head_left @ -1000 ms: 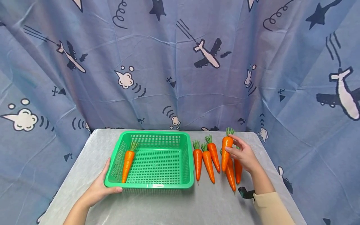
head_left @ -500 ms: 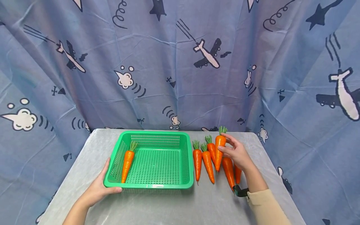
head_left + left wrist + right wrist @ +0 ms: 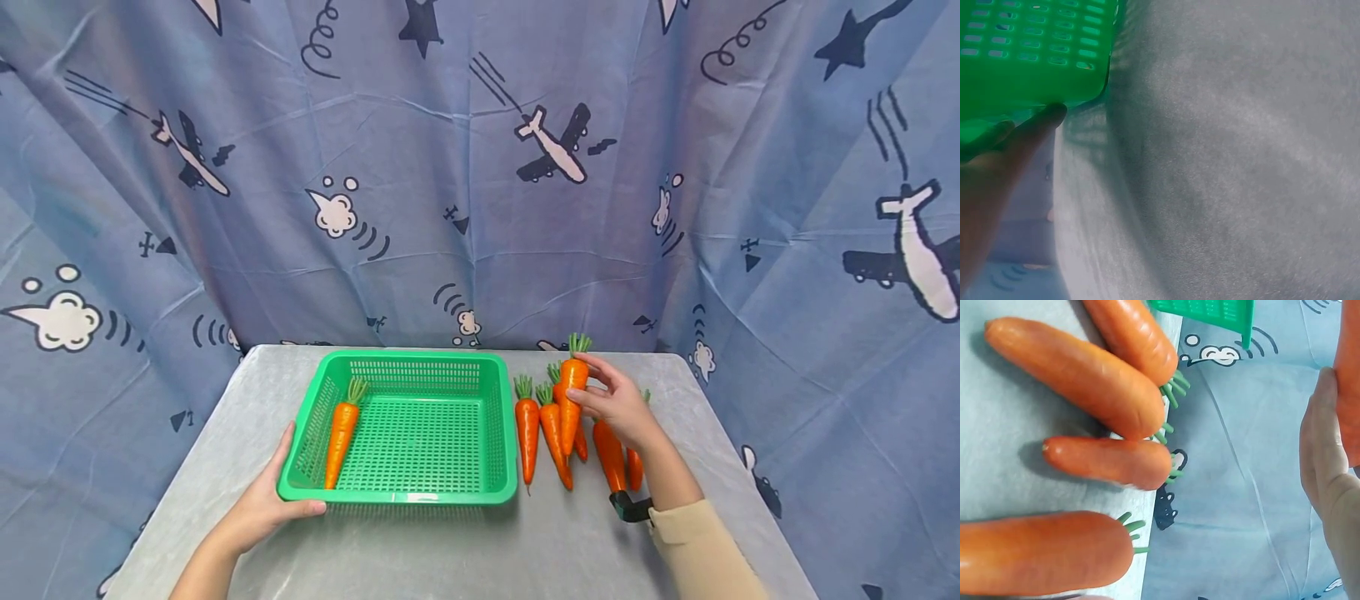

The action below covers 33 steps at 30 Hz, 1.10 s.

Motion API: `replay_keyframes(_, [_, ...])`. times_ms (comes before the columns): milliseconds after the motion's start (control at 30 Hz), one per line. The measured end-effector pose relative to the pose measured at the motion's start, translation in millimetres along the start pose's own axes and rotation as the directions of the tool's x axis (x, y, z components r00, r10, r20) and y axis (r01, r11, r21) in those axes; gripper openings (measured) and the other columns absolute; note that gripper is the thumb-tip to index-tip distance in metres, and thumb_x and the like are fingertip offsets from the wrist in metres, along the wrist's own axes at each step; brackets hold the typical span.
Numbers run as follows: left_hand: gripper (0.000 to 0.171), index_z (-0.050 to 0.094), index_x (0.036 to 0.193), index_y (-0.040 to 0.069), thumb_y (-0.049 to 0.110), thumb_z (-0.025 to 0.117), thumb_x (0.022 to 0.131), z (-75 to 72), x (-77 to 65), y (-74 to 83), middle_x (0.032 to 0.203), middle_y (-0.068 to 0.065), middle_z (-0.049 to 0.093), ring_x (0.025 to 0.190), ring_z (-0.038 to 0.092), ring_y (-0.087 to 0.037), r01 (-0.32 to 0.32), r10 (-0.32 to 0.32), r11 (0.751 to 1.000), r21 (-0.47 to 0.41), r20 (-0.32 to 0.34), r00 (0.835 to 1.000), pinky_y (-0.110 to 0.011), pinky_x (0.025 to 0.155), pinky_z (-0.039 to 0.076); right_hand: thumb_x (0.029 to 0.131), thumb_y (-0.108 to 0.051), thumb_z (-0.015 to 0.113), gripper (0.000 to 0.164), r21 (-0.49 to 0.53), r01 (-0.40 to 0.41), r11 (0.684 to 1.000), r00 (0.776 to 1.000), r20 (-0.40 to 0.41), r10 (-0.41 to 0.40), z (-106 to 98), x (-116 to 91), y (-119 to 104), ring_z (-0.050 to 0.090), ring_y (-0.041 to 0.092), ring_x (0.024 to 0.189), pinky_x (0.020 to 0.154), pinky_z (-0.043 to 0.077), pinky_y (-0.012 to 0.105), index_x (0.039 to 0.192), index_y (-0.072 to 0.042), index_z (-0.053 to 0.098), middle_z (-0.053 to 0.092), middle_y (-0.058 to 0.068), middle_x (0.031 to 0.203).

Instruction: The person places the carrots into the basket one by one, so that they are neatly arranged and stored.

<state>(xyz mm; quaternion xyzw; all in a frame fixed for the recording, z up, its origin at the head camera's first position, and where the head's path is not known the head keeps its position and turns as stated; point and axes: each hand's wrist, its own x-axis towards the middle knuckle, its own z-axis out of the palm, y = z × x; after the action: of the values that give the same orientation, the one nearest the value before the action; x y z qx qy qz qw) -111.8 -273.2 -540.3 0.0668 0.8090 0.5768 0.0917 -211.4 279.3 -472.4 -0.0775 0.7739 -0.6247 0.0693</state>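
Observation:
My left hand (image 3: 258, 504) holds the green plastic basket (image 3: 420, 497) at its near left corner, thumb along the front rim and fingers by the left side. One carrot (image 3: 342, 442) with green stem stubs lies inside, along the basket's left wall. To the right of the basket, my right hand (image 3: 618, 408) pinches another carrot (image 3: 573, 398) near its top, tip pointing down towards me. In the head view it overlaps two carrots lying beneath. The right wrist view shows the fingers (image 3: 1325, 434) against the held carrot (image 3: 1349, 394), which is partly cut off.
Several carrots lie on the grey table (image 3: 420, 558), including one beside the basket (image 3: 528, 433) and others (image 3: 609, 454) below the right wrist. A black wrist-camera mount (image 3: 632, 507) overlaps one carrot's tip. A blue patterned curtain (image 3: 480, 208) surrounds the table's back and sides.
My right hand has moved left with the held carrot, from over the rightmost carrots to over the middle ones. The left hand and basket have stayed put.

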Motion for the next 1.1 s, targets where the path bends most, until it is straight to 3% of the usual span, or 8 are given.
replay_keyframes(233, [0.13,-0.01,0.162,0.034,0.007,0.086,0.078,0.1,-0.7,2.5,0.168,-0.021,-0.002,0.127,0.041,0.002,0.009,-0.009,1.0,0.002,0.0,1.0,-0.012,0.093,0.042,0.095,-0.02,0.073,0.067,0.033,0.012,0.999,1.0,0.014,-0.012,9,3,-9,0.067,0.01,0.109,0.083,0.059,0.033,0.154,-0.016,0.041,0.038,0.018,0.154])
replay_keyframes(367, [0.13,-0.01,0.162,0.035,0.008,0.086,0.078,-0.1,-0.7,1.4,0.168,-0.02,-0.003,0.129,0.034,0.006,0.012,-0.012,1.0,0.016,-0.003,1.0,-0.01,0.094,0.038,0.094,-0.021,0.074,0.067,0.014,0.024,1.0,1.0,0.017,-0.024,13,5,-11,0.064,0.022,0.117,0.085,0.058,0.037,0.153,-0.019,0.043,0.039,0.017,0.153])
replay_keyframes(500, [0.13,-0.01,0.162,0.034,0.007,0.086,0.078,0.0,0.5,-1.0,0.169,-0.019,-0.001,0.128,0.039,0.003,-0.002,0.002,1.0,0.024,-0.001,1.0,-0.011,0.094,0.039,0.093,-0.024,0.075,0.067,-0.006,0.03,1.0,0.999,0.017,-0.03,17,8,-14,0.058,0.033,0.126,0.088,0.057,0.042,0.152,-0.022,0.045,0.041,0.015,0.153])
replay_keyframes(800, [0.13,-0.011,0.161,0.036,0.008,0.086,0.079,0.0,1.2,-2.3,0.168,-0.019,-0.002,0.127,0.042,0.003,0.01,-0.01,1.0,0.029,-0.001,1.0,-0.012,0.093,0.042,0.094,-0.017,0.073,0.065,0.077,0.059,0.995,0.997,0.036,-0.062,25,13,-19,0.069,0.013,0.105,0.08,0.059,0.035,0.152,-0.018,0.044,0.04,0.018,0.152])
replay_keyframes(1100, [0.13,-0.011,0.161,0.036,0.008,0.086,0.079,0.4,1.9,-1.2,0.168,-0.019,-0.003,0.127,0.044,-0.001,0.02,-0.02,1.0,0.01,0.005,1.0,-0.014,0.092,0.044,0.093,-0.018,0.075,0.068,0.085,0.052,0.995,0.996,0.066,-0.057,38,20,-29,0.069,0.015,0.102,0.081,0.059,0.034,0.153,-0.018,0.043,0.039,0.016,0.154])
